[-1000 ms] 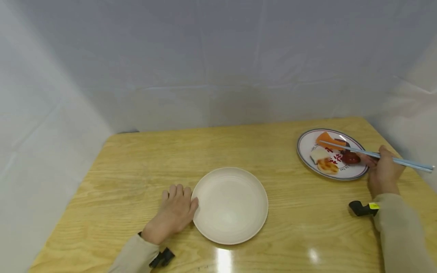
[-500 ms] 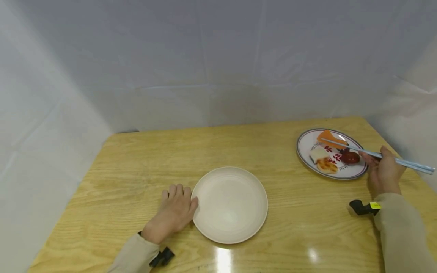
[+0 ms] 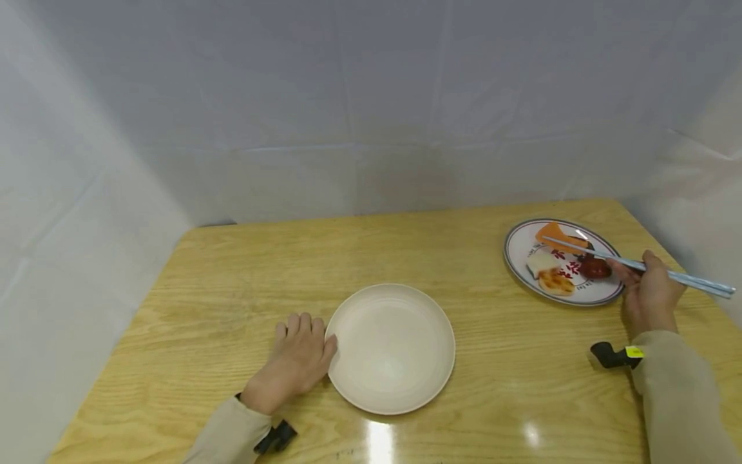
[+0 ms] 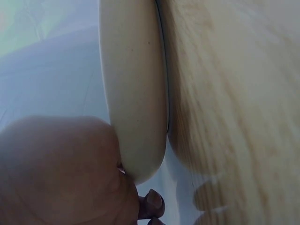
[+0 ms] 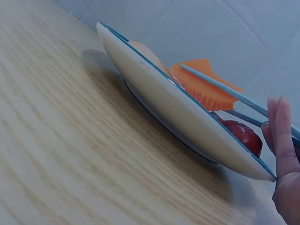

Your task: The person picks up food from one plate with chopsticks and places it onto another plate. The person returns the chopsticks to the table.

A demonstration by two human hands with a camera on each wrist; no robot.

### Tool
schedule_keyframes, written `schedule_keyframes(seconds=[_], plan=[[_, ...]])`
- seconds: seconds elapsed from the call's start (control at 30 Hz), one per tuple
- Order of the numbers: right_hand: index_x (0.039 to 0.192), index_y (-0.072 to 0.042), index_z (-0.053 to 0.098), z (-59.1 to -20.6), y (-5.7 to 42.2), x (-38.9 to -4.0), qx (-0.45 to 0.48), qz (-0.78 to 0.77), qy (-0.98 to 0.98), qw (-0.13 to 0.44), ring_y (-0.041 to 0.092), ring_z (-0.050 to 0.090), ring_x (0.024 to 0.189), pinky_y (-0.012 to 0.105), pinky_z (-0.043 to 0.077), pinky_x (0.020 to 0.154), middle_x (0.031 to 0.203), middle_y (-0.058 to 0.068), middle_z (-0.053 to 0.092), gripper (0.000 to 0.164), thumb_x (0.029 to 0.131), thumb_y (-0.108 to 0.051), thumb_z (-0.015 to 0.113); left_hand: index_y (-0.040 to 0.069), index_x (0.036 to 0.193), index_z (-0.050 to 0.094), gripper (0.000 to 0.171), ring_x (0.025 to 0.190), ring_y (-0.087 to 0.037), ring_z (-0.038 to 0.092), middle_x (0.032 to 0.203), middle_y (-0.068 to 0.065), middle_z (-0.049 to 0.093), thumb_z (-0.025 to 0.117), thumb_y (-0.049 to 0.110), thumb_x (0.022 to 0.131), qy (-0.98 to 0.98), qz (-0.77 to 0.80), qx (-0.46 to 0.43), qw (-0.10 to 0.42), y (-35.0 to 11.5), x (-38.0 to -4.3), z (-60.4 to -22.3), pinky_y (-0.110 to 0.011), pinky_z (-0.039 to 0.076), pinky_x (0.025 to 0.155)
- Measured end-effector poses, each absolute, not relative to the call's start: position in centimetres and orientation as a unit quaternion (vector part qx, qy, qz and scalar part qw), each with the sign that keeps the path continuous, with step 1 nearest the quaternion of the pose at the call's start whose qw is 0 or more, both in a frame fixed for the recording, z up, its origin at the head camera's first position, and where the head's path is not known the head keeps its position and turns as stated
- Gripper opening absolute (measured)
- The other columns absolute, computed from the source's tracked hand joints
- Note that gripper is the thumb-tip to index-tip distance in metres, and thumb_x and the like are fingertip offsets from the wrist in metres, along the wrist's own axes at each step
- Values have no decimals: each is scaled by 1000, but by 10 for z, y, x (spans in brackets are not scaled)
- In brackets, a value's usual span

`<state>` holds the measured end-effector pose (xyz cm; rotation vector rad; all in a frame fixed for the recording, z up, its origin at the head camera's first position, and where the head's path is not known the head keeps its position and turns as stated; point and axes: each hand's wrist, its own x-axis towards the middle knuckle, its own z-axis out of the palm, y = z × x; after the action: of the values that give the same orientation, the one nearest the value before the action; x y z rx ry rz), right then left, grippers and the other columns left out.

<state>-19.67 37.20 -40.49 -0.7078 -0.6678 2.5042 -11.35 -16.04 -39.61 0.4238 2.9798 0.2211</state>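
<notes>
In the head view a plain cream plate (image 3: 391,351) lies near the front. My left hand (image 3: 297,357) holds its left rim, the thumb over the edge and the fingers along the outside. My right hand (image 3: 655,293) grips light blue chopsticks (image 3: 695,281) beside a patterned oval plate (image 3: 524,280) at the right. The chopstick tips are at an orange, fan-shaped food piece (image 3: 551,230). In the right wrist view one stick crosses the ridged orange piece (image 5: 201,86) and the other passes partly hidden behind it.
The patterned plate also bears a shiny dark red oval piece (image 3: 596,269), a white piece (image 3: 542,263) and a browned yellow piece (image 3: 556,282). A wooden table (image 3: 232,283) supports both plates. Pale sheeting (image 3: 377,96) hangs behind and at the sides.
The chopsticks and right hand have shifted only slightly, with the orange piece moving a little at their tips. My left hand and the cream plate stay where they were.
</notes>
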Motion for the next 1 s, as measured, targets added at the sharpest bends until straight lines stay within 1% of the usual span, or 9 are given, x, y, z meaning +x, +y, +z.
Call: schedule_keyframes(seconds=[0.17,0.3,0.47,0.57,0.67,0.8,0.9,1.0], plan=[[111,-10,41,-406,372,-196,-263,904,-252,223,38,68,63,36,56,57,109,7,43,22,96,-4,55,5,84,41,27,85,-32,31,85,-11,33,39,26,101,985,76,139,65,-160,-113,-395,-46,25,76],[110,-9,43,-406,372,-196,-270,901,-255,222,38,68,63,35,55,55,105,11,46,21,95,-4,57,5,83,39,28,84,-31,30,84,-11,31,38,26,102,985,79,140,69,-161,-113,-396,-45,23,75],[112,-10,37,-404,371,-197,-254,903,-258,233,38,68,62,37,55,53,104,11,46,26,95,-2,56,5,83,39,28,84,-31,30,85,-10,31,39,27,101,985,79,142,66,-161,-113,-397,-45,23,75],[112,-10,38,-403,370,-197,-248,903,-265,231,37,68,62,36,55,54,103,12,46,25,95,-3,56,5,83,40,28,85,-31,30,85,-10,31,39,26,101,985,79,142,65,-162,-114,-396,-45,23,76],[110,-8,41,-401,369,-196,-247,903,-271,225,36,69,64,35,56,59,103,12,45,22,95,-4,57,5,83,39,28,84,-31,29,85,-10,30,38,26,102,984,80,142,67,-162,-114,-396,-44,22,76],[108,-6,44,-399,368,-195,-243,900,-286,220,34,69,67,33,56,62,98,15,46,18,95,-5,57,5,82,39,29,83,-30,28,84,-10,30,38,26,102,984,81,142,69,-162,-114,-397,-44,21,75],[105,-4,46,-398,366,-194,-244,897,-299,216,32,70,66,32,56,61,94,16,47,15,95,-6,57,5,82,39,29,83,-30,28,84,-10,29,38,26,102,984,81,143,67,-162,-114,-398,-43,21,74],[105,-4,48,-397,364,-193,-246,897,-300,212,32,69,65,32,56,61,95,14,46,14,96,-7,57,5,83,39,29,83,-30,28,84,-10,29,38,26,102,984,81,143,67,-162,-113,-398,-44,21,74]])
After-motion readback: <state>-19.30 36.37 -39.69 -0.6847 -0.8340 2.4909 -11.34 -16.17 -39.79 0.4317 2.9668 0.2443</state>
